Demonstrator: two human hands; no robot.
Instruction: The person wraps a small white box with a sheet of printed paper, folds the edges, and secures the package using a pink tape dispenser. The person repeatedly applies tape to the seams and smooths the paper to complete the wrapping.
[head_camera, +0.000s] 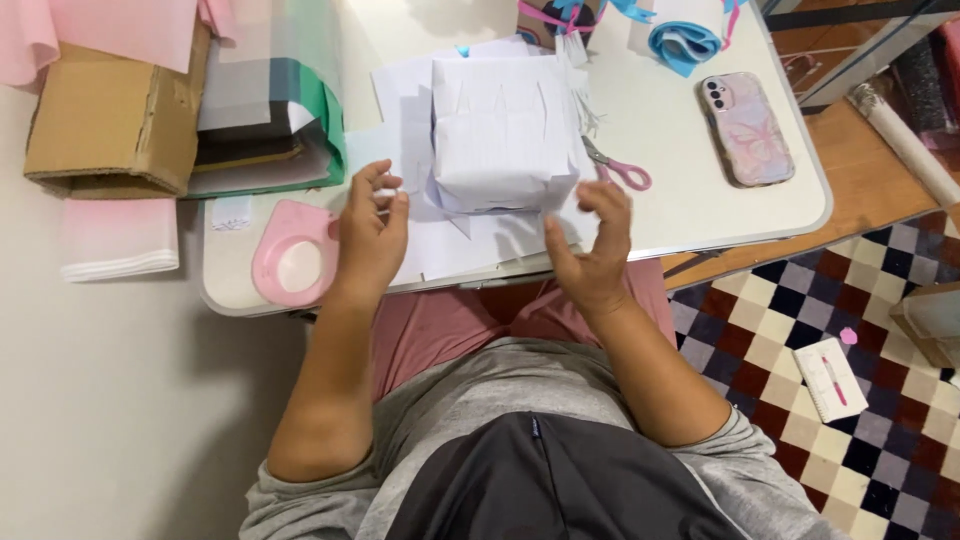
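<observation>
Hands (370, 235) (595, 250) either side of white wrapped box (503, 130).

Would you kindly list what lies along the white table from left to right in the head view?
Cardboard box → pink tape dispenser → left hand → white paper-wrapped box → right hand → pink-handled scissors → phone in a pink case.

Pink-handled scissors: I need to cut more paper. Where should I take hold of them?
Grip the pink handle loops, coming from the right. The scissors lie flat with blades tucked toward the white-wrapped box, handles pointing outward and clear, nearest the right hand.
</observation>
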